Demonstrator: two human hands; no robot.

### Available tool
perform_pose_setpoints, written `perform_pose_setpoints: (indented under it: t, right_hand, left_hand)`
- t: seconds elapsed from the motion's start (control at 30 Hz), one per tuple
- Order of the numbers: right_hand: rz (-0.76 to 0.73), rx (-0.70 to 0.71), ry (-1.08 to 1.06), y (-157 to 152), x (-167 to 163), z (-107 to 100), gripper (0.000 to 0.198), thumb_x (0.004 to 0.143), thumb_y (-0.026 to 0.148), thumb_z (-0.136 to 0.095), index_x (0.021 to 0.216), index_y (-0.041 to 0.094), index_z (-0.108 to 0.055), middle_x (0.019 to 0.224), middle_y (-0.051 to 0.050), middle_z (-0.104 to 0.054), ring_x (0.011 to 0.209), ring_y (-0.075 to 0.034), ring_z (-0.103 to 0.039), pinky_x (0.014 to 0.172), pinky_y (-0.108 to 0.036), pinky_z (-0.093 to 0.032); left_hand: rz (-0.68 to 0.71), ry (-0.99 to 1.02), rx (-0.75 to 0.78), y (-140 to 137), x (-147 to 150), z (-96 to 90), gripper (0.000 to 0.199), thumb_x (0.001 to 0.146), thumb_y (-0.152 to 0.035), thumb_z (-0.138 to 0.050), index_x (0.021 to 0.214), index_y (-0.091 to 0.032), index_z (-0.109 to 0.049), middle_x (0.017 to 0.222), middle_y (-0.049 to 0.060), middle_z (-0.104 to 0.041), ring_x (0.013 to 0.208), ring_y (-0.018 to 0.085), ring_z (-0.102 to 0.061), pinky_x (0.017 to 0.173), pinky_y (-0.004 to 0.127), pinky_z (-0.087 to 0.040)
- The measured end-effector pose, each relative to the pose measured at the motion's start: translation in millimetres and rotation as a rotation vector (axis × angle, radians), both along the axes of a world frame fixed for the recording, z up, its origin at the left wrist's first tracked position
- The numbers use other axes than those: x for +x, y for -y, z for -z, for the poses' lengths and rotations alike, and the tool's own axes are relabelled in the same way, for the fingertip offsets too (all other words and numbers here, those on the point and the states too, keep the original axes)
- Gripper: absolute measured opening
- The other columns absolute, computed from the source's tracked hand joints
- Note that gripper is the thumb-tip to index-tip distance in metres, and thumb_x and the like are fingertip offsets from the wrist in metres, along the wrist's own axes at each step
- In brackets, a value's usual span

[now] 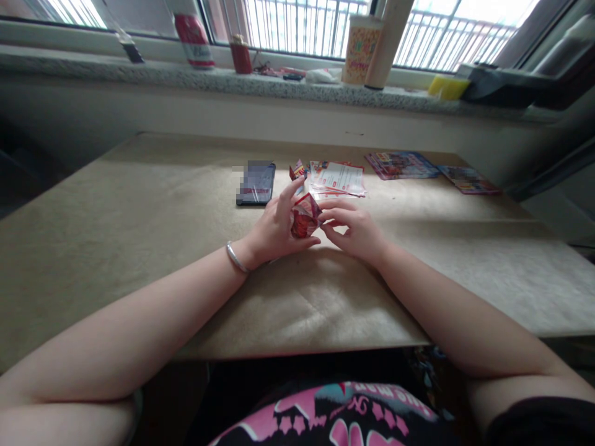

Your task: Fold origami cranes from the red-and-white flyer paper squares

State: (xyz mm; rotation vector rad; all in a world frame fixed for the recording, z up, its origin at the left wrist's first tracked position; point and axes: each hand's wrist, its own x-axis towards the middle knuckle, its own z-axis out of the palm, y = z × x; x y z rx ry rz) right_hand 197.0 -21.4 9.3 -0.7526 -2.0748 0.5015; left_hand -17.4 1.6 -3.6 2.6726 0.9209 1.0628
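My left hand holds a small folded piece of red printed paper over the middle of the table, its forefinger raised and its thumb stretched below the paper. The fingertips of my right hand pinch the paper's right edge. Just beyond the hands lies a stack of white printed sheets with red edges. Beside it a colourful printed piece sticks up, partly hidden by my left forefinger. A dark phone lies left of the sheets.
The table has a tan cover. Two piles of colourful printed sheets, a larger one and a smaller one, lie at the back right. On the windowsill stand a red-and-white can, a red jar and a patterned cup.
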Motion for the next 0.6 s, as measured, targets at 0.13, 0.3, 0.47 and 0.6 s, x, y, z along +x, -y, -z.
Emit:
perform_pose_setpoints:
  t: [0.13, 0.3, 0.47, 0.6]
  right_hand:
    - [0.026, 0.002, -0.023, -3.2, 1.3, 1.5, 0.014, 0.089, 0.021, -0.058, 0.090, 0.023, -0.071, 0.113, -0.007, -0.070, 0.101, -0.017, -0.067, 0.076, -0.029, -0.061]
    - [0.180, -0.158, -0.001, -4.8, 1.2, 3.6, 0.015, 0.088, 0.028, -0.063, 0.092, 0.023, -0.076, 0.094, -0.003, -0.077, 0.085, -0.018, -0.071, 0.076, -0.031, -0.058]
    - [0.232, -0.216, 0.006, -7.4, 0.9, 7.1, 0.015, 0.086, 0.028, -0.064, 0.090, 0.022, -0.077, 0.087, -0.001, -0.077, 0.077, -0.017, -0.070, 0.073, -0.030, -0.056]
    - [0.169, -0.198, -0.057, -9.8, 1.5, 11.1, 0.016, 0.088, 0.028, -0.061, 0.090, 0.023, -0.076, 0.084, 0.000, -0.076, 0.074, -0.015, -0.069, 0.071, -0.030, -0.056]
  left_hand:
    - [-0.039, 0.096, 0.040, 1.3, 1.3, -0.4, 0.107, 0.072, -0.043, -0.079, 0.151, -0.018, -0.012, 0.141, 0.020, -0.049, 0.114, 0.030, -0.060, 0.102, 0.046, -0.045]
    - [-0.095, 0.133, 0.100, 0.4, 1.3, 0.9, 0.107, 0.069, -0.048, -0.082, 0.150, -0.017, -0.020, 0.116, 0.012, -0.064, 0.105, 0.029, -0.062, 0.101, 0.045, -0.044]
    - [-0.111, 0.135, 0.111, 1.3, 1.4, 0.0, 0.104, 0.067, -0.048, -0.083, 0.149, -0.018, -0.026, 0.118, 0.013, -0.063, 0.105, 0.030, -0.062, 0.097, 0.045, -0.045]
    - [-0.093, 0.170, 0.098, 2.0, 2.7, -0.8, 0.110, 0.063, -0.049, -0.086, 0.150, -0.019, -0.025, 0.125, 0.015, -0.061, 0.109, 0.031, -0.062, 0.097, 0.044, -0.045]
